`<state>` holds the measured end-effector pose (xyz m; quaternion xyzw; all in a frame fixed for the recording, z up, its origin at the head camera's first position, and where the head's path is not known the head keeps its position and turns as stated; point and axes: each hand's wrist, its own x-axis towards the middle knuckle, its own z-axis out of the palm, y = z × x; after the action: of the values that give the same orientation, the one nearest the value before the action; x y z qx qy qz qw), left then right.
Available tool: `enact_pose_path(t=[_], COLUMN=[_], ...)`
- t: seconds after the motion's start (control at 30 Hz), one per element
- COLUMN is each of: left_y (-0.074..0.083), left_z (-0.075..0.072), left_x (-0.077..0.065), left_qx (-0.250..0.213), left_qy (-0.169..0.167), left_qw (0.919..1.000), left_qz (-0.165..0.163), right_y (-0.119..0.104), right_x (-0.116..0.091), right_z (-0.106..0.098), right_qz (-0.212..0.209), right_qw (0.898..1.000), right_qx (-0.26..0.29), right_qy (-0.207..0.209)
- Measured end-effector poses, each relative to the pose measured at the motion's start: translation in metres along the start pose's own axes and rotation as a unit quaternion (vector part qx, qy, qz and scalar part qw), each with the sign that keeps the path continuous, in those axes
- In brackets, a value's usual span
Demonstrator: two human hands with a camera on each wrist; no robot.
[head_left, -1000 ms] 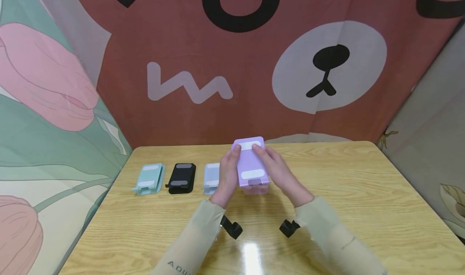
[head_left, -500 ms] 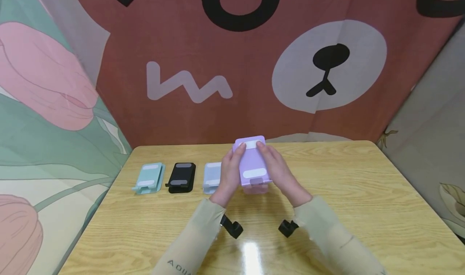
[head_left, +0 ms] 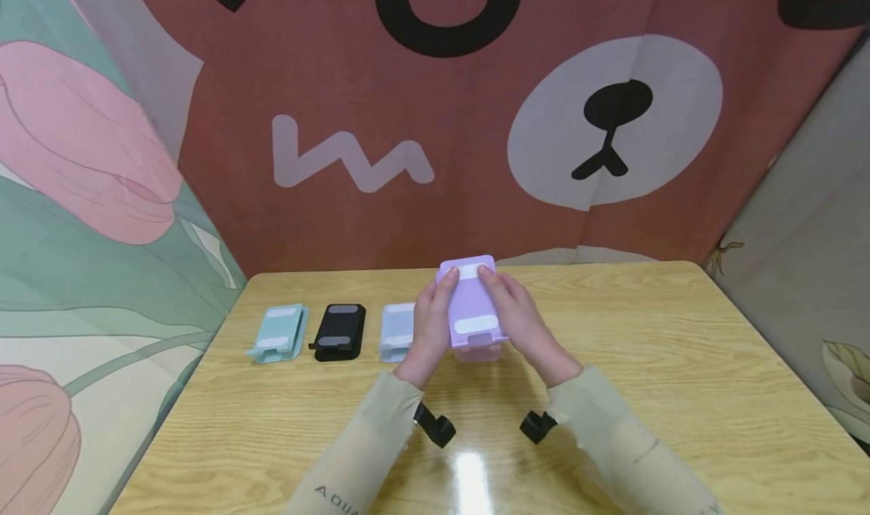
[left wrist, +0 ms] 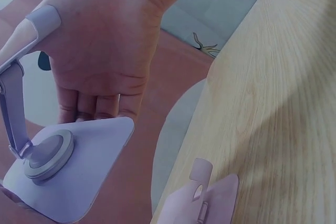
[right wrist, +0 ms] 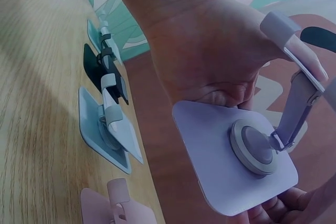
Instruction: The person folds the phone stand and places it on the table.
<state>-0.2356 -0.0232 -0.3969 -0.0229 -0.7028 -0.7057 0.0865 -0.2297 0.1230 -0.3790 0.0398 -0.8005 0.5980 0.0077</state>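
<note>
Both hands hold a purple folding phone stand above the table in the head view. My left hand grips its left side and my right hand its right side, with both thumbs over the upper white pad. From the left wrist, the square base shows below, its round swivel joint and hinged arm unfolded from the cradle plate. Fingers curl at the base's edges. A pink phone stand lies on the table beneath, mostly hidden by the purple one.
Left of the hands, a light blue stand, a black stand and a teal stand lie folded in a row on the wooden table. A bear-print cloth hangs behind the back edge.
The purple phone stand and both hands have shifted very slightly right, mostly in the first half second. The grip stays the same, and the stands on the table have not moved.
</note>
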Motion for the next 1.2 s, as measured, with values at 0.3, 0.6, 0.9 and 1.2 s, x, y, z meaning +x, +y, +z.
enact_pose_path(t=[0.3, 0.6, 0.9, 1.2], left_y=[-0.005, -0.005, -0.008, -0.010], left_z=[-0.001, 0.000, 0.000, 0.000], left_x=[0.000, -0.001, -0.003, -0.002], left_qx=[-0.002, 0.002, 0.000, 0.001], left_qy=[-0.003, 0.006, 0.014, 0.033], left_qw=[1.0000, 1.0000, 0.9999, 0.9994], left_qz=[0.002, -0.001, -0.003, 0.001], right_y=[0.003, 0.004, 0.006, 0.005], right_x=[0.001, 0.000, 0.000, -0.001], right_z=[0.003, 0.005, 0.007, 0.010], right_qz=[0.013, 0.016, 0.019, 0.020], right_qw=[1.000, 0.999, 0.999, 0.998], right_qx=[-0.005, -0.012, -0.020, -0.034], right_qy=[0.014, 0.027, 0.035, 0.046])
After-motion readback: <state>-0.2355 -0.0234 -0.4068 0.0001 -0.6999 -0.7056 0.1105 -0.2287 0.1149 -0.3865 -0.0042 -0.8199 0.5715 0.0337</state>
